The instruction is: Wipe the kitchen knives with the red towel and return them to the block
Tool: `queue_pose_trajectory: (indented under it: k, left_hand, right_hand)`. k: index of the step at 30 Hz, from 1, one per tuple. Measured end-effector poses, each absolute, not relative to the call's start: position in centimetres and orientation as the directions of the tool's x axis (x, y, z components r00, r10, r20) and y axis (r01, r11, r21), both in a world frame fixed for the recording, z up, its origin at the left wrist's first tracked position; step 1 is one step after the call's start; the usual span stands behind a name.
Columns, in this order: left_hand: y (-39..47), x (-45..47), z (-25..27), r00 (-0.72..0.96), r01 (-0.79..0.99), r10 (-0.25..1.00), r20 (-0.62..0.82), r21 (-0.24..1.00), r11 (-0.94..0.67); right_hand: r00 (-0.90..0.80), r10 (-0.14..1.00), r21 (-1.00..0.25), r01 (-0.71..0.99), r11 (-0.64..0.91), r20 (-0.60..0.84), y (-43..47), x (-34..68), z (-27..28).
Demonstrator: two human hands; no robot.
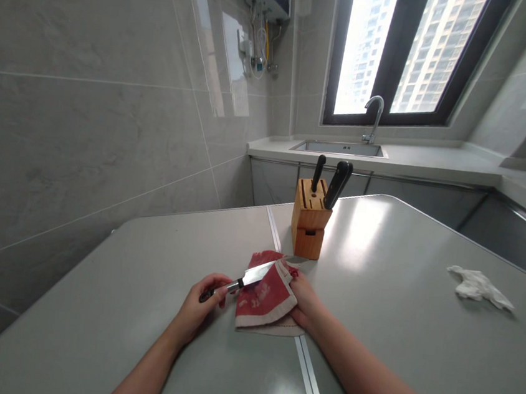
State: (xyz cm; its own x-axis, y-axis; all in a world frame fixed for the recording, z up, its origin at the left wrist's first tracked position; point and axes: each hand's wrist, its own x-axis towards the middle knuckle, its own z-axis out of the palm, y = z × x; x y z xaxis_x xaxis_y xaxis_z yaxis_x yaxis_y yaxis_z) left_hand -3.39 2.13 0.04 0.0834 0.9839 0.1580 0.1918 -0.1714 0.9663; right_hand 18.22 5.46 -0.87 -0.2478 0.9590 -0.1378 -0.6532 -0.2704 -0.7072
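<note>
My left hand (205,300) is closed around the handle of a kitchen knife (255,274), whose bright blade points away to the right. A red cloth with pale edges (265,304) lies around the blade, folded over its far part, so the tip is mostly covered. My right hand (304,298) grips the cloth from the right side, its fingers partly hidden under the fabric. Just beyond the cloth stands a wooden knife block (311,221) with several slots and black-handled tools in it.
A crumpled white cloth or tissue (479,287) lies on the grey table (399,336) at the right. A metal strip (309,383) runs across the tabletop. Behind are a counter with a sink (338,148) and a faucet (373,118) below a window. A tiled wall (85,141) borders the left.
</note>
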Motion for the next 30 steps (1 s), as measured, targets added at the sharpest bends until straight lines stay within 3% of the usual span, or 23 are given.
queue_pose_trajectory:
  k: [5,16,19,24,30]
  left_hand:
    - [2.0,-3.1,-0.1,0.230,0.353,0.962,0.148,0.908,-0.225]
    - [1.5,-2.3,0.0,0.383,0.471,0.907,0.176,0.807,-0.355]
    - [1.0,-2.0,0.1,0.423,0.526,0.891,0.167,0.755,-0.391]
    - [0.6,-1.6,0.3,0.427,0.540,0.881,0.205,0.724,-0.430]
    - [0.6,-1.5,0.5,0.450,0.562,0.864,0.227,0.680,-0.471]
  right_hand:
    - [-0.238,0.965,-0.735,-0.634,-0.241,-0.111,5.4,18.1,-1.0]
    - [-0.288,0.957,-0.780,-0.591,-0.206,-0.035,4.7,18.0,-0.5]
    - [-0.277,0.961,-0.847,-0.507,-0.157,-0.012,4.6,18.1,-0.9]
    - [-0.309,0.950,-0.974,-0.225,-0.033,0.039,4.2,18.4,-1.1]
    - [-0.307,0.949,-0.982,-0.187,0.010,0.068,4.2,18.6,-0.9]
